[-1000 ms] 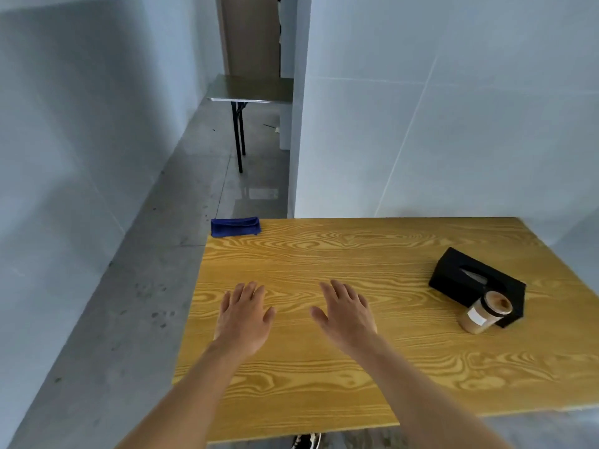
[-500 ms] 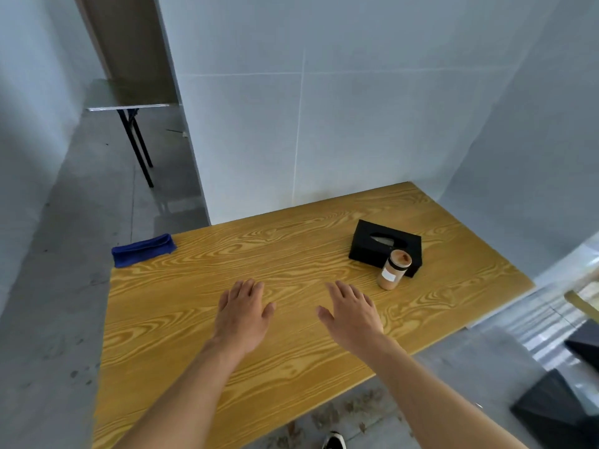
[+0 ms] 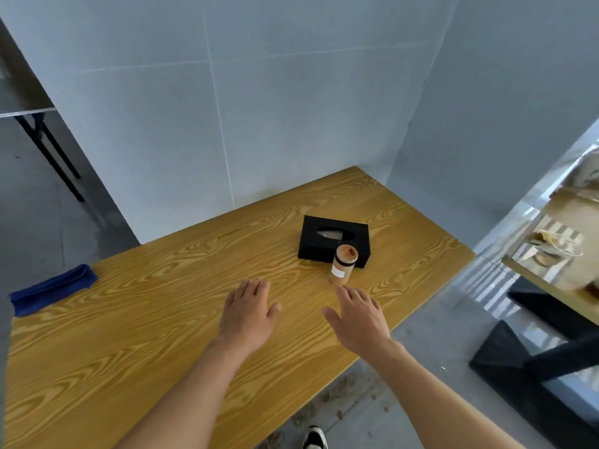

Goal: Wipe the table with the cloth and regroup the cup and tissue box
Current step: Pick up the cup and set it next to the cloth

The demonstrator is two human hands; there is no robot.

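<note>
A black tissue box (image 3: pixel 330 236) lies on the yellow wood-grain table (image 3: pixel 146 335), towards its far right. A tan cup (image 3: pixel 343 264) with a brown lid and a white label stands upright right against the box's near side. A folded blue cloth (image 3: pixel 52 289) rests on the table's far left corner. My left hand (image 3: pixel 248 314) hovers palm down over the middle of the table, fingers apart, holding nothing. My right hand (image 3: pixel 358 315) is spread the same way, its fingertips just short of the cup and apart from it.
White wall panels (image 3: pixel 259 108) stand behind and to the right of the table. A grey folding table (image 3: pixel 29 105) stands far left. Right of the table's edge are a black stand (image 3: pixel 534 354) and a shelf with clutter (image 3: pixel 557 247). A shoe (image 3: pixel 314 439) shows below on the grey floor.
The view has swung right, so the cup and box now sit nearer the centre. Both hands have reached forward to the right, the right one closing on the cup.
</note>
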